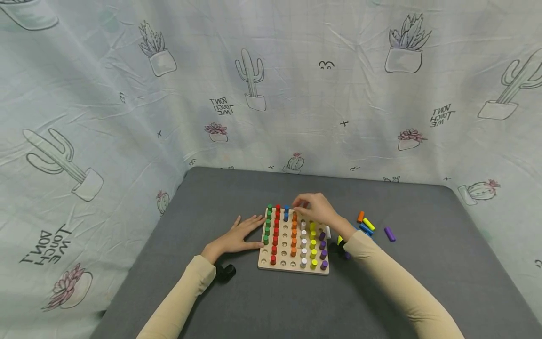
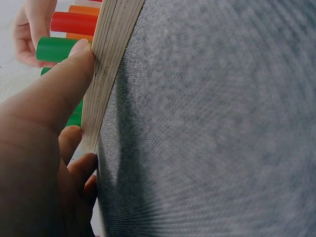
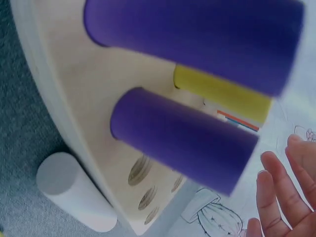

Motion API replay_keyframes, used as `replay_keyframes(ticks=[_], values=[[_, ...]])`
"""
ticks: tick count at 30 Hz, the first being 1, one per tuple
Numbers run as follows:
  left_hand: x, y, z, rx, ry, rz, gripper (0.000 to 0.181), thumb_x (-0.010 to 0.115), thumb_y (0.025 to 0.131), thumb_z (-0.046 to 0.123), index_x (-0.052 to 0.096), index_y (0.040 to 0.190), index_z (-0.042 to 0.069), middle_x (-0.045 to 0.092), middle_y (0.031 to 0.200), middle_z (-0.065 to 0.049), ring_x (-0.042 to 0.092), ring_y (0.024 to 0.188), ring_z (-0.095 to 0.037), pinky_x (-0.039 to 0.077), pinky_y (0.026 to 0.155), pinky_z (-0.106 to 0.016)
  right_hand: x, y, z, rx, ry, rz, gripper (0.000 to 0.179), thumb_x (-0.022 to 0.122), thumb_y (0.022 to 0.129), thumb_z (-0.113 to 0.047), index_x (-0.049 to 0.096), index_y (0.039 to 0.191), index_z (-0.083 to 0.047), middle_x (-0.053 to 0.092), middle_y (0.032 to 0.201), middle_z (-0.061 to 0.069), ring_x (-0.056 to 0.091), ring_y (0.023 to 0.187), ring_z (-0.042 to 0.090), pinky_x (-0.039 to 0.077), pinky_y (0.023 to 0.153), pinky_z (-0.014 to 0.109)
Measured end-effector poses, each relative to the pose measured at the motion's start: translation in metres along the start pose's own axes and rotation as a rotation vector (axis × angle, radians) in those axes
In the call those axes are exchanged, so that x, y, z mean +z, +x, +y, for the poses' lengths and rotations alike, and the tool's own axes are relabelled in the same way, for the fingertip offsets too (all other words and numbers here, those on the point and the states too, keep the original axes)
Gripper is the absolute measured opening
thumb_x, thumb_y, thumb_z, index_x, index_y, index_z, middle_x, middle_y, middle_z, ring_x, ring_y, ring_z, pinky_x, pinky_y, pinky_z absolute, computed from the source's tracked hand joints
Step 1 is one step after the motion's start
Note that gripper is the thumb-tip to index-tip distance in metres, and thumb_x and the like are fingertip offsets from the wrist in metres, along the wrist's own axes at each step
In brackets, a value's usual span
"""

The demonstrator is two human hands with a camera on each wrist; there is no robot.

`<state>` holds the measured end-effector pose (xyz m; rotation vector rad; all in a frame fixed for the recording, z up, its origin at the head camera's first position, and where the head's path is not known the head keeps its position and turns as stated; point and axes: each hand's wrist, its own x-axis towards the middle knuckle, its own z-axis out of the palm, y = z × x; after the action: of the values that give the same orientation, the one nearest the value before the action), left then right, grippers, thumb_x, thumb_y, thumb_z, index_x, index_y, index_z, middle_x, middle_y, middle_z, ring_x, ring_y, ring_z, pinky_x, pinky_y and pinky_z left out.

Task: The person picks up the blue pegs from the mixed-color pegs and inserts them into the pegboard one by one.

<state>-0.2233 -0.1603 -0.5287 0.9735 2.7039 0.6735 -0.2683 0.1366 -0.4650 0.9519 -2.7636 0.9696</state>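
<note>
A wooden pegboard holds columns of upright colored pegs, among them green pegs, red pegs, blue pegs and purple pegs. My left hand rests against the board's left edge, fingers spread. In the left wrist view its thumb touches the edge beside a green peg. Over the far side of the board, my right hand pinches an orange peg at the top of the orange column with thumb and index finger. Its other fingers stretch out loosely.
Loose pegs lie right of the board: an orange one, a yellow one, blue ones and a purple one. A white peg lies against the board's right edge. Printed cloth hangs behind the grey table.
</note>
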Motion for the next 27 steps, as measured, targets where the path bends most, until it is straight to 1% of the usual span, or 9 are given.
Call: replay_keyframes(ticks=[5,7,11,14,18,27], values=[[0.000,0.001,0.000,-0.003,0.005,-0.007,0.080,0.043,0.078,0.065,0.009,0.142,0.028,0.011,0.147,0.001,0.006,0.134,-0.016,-0.008,0.105,-0.051,-0.004,-0.002,0.004,0.007,0.004,0.009,0.012,0.060,0.083,-0.023,0.066,0.091,-0.016,0.063,0.084,-0.007,0.057,0.069,0.010,0.047,0.059,0.024],[0.001,0.001,0.000,-0.001,0.010,-0.004,0.080,0.043,0.078,0.064,0.009,0.142,0.028,0.011,0.147,0.001,0.006,0.134,-0.016,-0.008,0.105,-0.051,-0.005,-0.004,0.006,0.019,0.008,0.005,0.012,0.060,0.083,-0.024,0.066,0.092,-0.016,0.063,0.084,-0.009,0.057,0.070,0.009,0.047,0.060,0.024],[0.002,0.002,-0.001,-0.007,0.018,-0.003,0.080,0.042,0.078,0.065,0.008,0.141,0.030,0.010,0.147,0.004,0.006,0.135,-0.015,-0.008,0.106,-0.050,-0.007,-0.006,0.012,0.046,0.019,-0.005,0.014,0.060,0.083,-0.024,0.066,0.093,-0.015,0.062,0.085,-0.010,0.056,0.071,0.009,0.047,0.062,0.024],[0.002,0.001,-0.002,-0.011,0.015,-0.004,0.080,0.041,0.077,0.067,0.007,0.141,0.032,0.009,0.147,0.005,0.005,0.134,-0.013,-0.008,0.106,-0.049,-0.010,-0.008,0.014,0.058,0.021,-0.004,0.015,0.060,0.083,-0.023,0.066,0.094,-0.014,0.062,0.086,-0.008,0.056,0.071,0.009,0.047,0.062,0.026],[0.002,0.001,-0.002,-0.007,0.007,0.000,0.080,0.042,0.077,0.066,0.008,0.141,0.031,0.010,0.147,0.004,0.005,0.134,-0.013,-0.008,0.106,-0.049,-0.015,-0.012,0.014,0.073,0.020,-0.002,0.016,0.060,0.084,-0.021,0.065,0.095,-0.012,0.063,0.087,-0.006,0.056,0.072,0.012,0.047,0.062,0.027],[0.003,0.002,-0.004,0.017,0.012,0.011,0.079,0.044,0.079,0.062,0.009,0.141,0.028,0.012,0.147,0.001,0.008,0.135,-0.018,-0.006,0.105,-0.053,-0.024,-0.020,0.023,0.090,0.029,0.009,0.015,0.059,0.084,-0.023,0.065,0.094,-0.014,0.063,0.088,-0.004,0.057,0.072,0.013,0.047,0.061,0.027]])
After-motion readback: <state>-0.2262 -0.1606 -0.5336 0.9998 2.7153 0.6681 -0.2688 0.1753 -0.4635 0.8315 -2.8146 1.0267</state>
